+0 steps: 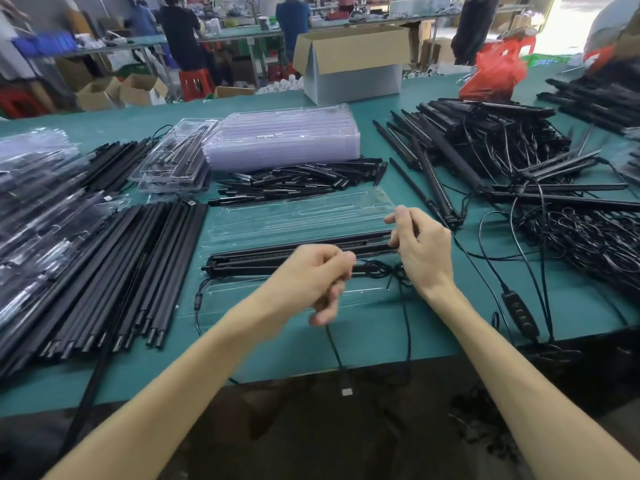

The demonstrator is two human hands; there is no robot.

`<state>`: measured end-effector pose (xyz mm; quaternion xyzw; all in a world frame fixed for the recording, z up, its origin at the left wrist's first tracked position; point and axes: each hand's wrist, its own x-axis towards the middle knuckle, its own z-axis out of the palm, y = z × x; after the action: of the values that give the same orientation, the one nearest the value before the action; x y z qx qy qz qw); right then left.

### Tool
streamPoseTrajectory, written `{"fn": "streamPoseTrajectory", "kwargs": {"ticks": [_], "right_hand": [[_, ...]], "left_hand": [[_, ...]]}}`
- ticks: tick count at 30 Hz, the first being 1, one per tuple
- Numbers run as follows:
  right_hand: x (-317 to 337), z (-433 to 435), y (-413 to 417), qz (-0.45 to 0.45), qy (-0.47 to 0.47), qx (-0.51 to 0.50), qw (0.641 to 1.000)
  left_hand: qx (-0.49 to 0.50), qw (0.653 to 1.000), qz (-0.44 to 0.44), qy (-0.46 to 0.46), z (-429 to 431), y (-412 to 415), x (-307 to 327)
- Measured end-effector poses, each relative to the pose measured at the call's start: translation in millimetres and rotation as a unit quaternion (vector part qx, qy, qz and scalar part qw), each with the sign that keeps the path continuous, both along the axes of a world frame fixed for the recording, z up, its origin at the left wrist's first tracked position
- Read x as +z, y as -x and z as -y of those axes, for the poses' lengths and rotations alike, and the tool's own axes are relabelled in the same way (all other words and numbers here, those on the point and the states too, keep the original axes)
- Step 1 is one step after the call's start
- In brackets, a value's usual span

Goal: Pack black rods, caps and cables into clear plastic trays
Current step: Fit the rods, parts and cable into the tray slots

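An open clear plastic tray lies on the green table in front of me, with a long black rod lying across it. My left hand grips a thin black cable whose USB plug hangs over the table edge. Just to the right, my right hand pinches the cable beside the rod's right end. Between the two hands the cable forms a small bundle. Short black caps lie piled behind the tray.
Bare black rods lie in rows at left, beside bagged ones. A stack of clear trays and a filled tray sit behind. Rods with tangled cables fill the right. A cardboard box stands at the back.
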<state>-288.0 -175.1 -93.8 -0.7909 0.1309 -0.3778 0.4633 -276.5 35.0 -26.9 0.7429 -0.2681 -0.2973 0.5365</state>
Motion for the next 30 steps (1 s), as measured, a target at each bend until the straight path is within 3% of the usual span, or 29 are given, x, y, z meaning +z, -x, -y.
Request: {"fn": "streamPoseTrajectory", "kwargs": {"ticks": [6, 10, 13, 17, 23, 27, 30], "right_hand": [[-5, 0, -5, -0.036, 0.042, 0.025, 0.998], [-9, 1, -7, -0.05, 0.053, 0.035, 0.997], [-10, 2, -7, -0.049, 0.053, 0.037, 0.997], [-9, 1, -7, -0.057, 0.06, 0.037, 0.996], [-6, -2, -2, -0.082, 0.071, 0.072, 0.991], [-2, -10, 4, -0.098, 0.213, 0.083, 0.969], [2, -13, 7, -0.053, 0.301, 0.074, 0.949]], "left_hand": [[0.005, 0.997, -0.064, 0.046, 0, 6, 8], [-0.075, 0.986, -0.141, 0.039, 5, 30, 7], [-0.125, 0.982, -0.136, 0.046, 5, 41, 13], [-0.027, 0.998, -0.027, 0.056, 6, 13, 25], [0.104, 0.983, -0.072, 0.134, 0, -44, 21], [0.143, 0.968, -0.082, 0.189, -3, -67, 24], [0.184, 0.956, -0.098, 0.208, -5, -78, 27]]}}
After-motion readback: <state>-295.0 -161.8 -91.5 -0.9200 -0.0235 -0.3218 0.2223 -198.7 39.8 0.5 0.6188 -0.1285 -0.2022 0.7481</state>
